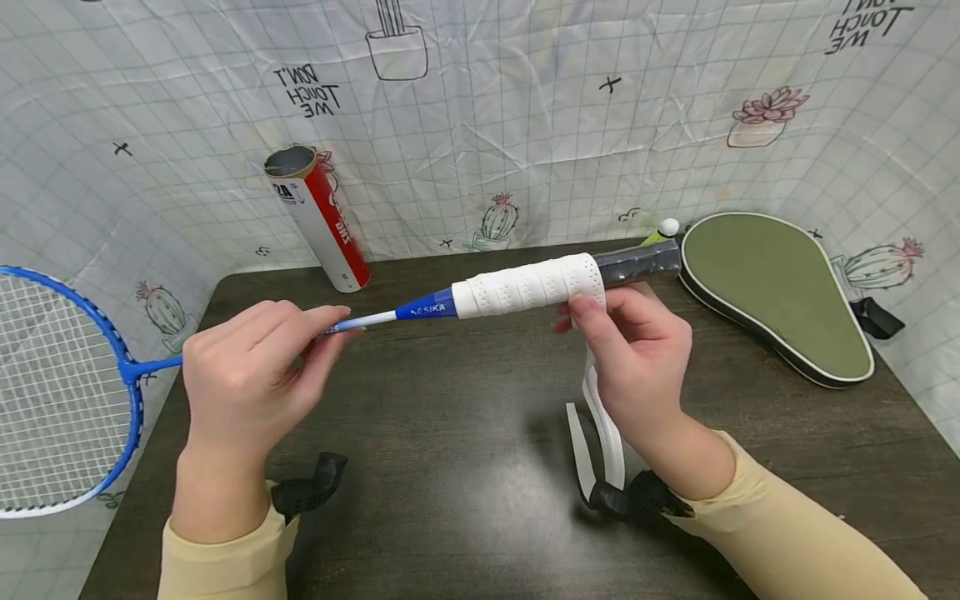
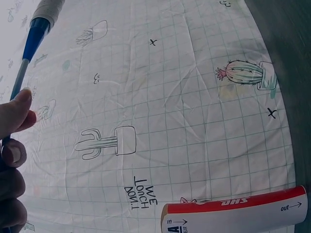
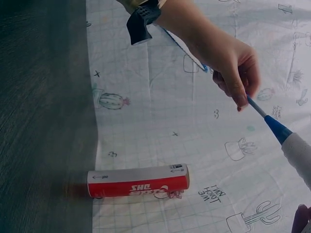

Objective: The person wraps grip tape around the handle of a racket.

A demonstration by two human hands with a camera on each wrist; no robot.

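A blue and white badminton racket [image 1: 426, 306] is held up across the head view, its strung head at the far left. My left hand [image 1: 247, 375] pinches its thin shaft between thumb and fingers. White perforated grip tape [image 1: 528, 286] is wound in overlapping turns over the front part of the handle; the dark butt end [image 1: 637, 262] is bare. At the edge of the last turn, my right hand [image 1: 641, 358] pinches the tape with the thumb in front. The loose tape strip [image 1: 602, 408] hangs below that hand in a curl. In the right wrist view, only fingertips [image 3: 302, 218] of the right hand show.
A red and white shuttlecock tube [image 1: 322, 221] stands upright at the table's back left. To the right lies a green racket case [image 1: 772, 292] with white piping. A shuttlecock [image 1: 667, 227] sits behind the handle's end. A patterned cloth [image 1: 540, 150] hangs behind the dark table [image 1: 450, 467].
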